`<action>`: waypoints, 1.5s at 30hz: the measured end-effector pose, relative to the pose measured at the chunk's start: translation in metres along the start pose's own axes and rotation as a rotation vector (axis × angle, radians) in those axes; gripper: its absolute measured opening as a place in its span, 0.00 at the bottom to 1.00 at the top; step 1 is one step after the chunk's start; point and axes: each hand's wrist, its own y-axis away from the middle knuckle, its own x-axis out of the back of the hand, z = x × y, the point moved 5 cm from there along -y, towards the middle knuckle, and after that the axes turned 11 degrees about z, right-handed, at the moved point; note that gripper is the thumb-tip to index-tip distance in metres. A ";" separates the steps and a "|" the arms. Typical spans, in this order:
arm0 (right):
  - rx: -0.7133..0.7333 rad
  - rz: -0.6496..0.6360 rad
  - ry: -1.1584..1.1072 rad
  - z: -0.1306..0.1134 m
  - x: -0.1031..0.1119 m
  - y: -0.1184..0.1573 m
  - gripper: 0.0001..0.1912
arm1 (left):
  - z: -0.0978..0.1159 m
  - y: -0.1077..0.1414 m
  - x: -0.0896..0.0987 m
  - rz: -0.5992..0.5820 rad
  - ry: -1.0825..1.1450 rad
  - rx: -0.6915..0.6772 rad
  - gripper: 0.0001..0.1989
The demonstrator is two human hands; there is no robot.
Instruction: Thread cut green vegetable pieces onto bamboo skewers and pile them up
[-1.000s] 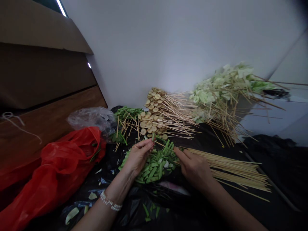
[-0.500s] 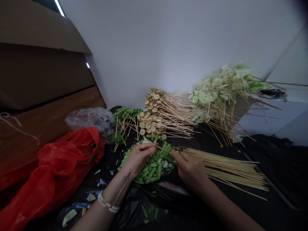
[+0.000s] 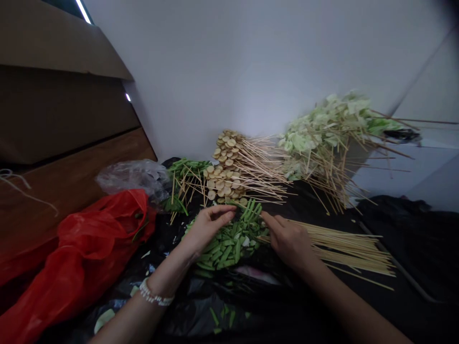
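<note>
My right hand (image 3: 289, 240) is closed round a bamboo skewer that carries a row of cut green bean pieces (image 3: 251, 210). Its fingertips sit just right of the beans. To the left, my left hand (image 3: 206, 230) has its thumb and fingers apart, the fingertips close to the skewer's far end; nothing shows clearly between them. Beneath both hands lies a heap of cut green beans (image 3: 225, 251) with some pale bits. A bundle of bare bamboo skewers (image 3: 351, 246) runs out to the right from behind my right hand.
Behind the heap are skewered potato slices (image 3: 225, 179), skewered green beans (image 3: 190, 167) and skewered cabbage leaves (image 3: 322, 126) against a white wall. A red plastic bag (image 3: 89, 248) and a clear bag (image 3: 134, 179) lie left. Black plastic (image 3: 201, 306) with scraps covers the surface.
My left fingers have parted from their pinch at the skewer's end. The beans on the skewer now stand in a row nearer my right hand, which has shifted slightly right.
</note>
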 end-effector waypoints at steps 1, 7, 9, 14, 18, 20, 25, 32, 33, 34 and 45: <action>0.007 -0.006 0.027 0.004 -0.002 0.000 0.21 | 0.008 0.000 0.000 -0.040 -0.073 -0.036 0.16; 0.011 -0.024 0.129 0.019 -0.011 -0.003 0.20 | 0.017 0.053 -0.038 -0.608 -0.485 -0.324 0.07; -0.003 -0.036 0.122 0.021 -0.013 -0.003 0.19 | 0.002 0.070 -0.042 -0.587 -0.641 -0.399 0.14; 0.022 -0.040 0.095 0.018 -0.013 -0.002 0.20 | -0.027 0.074 -0.049 -0.444 -0.981 -0.632 0.16; 0.020 -0.051 0.099 0.023 -0.016 -0.008 0.20 | -0.033 0.057 -0.062 -0.356 -1.154 -0.727 0.03; -0.005 -0.084 0.077 0.030 -0.018 -0.015 0.20 | -0.031 0.049 -0.069 -0.277 -1.212 -0.778 0.04; -0.153 -0.107 -0.121 0.055 -0.006 -0.031 0.16 | -0.028 0.032 -0.074 -0.148 -1.305 -0.850 0.08; -0.321 -0.199 -0.279 0.090 0.034 -0.004 0.14 | -0.015 0.039 -0.064 -0.174 -1.022 -0.811 0.18; -0.335 -0.183 -0.283 0.093 0.041 -0.003 0.14 | -0.011 0.041 -0.066 -0.172 -0.981 -0.820 0.18; -0.342 -0.153 -0.285 0.094 0.048 -0.006 0.14 | -0.007 0.043 -0.069 -0.172 -0.947 -0.837 0.19; -0.306 0.090 -0.452 0.056 0.069 -0.082 0.11 | 0.009 0.083 -0.136 -0.398 -0.894 -1.196 0.11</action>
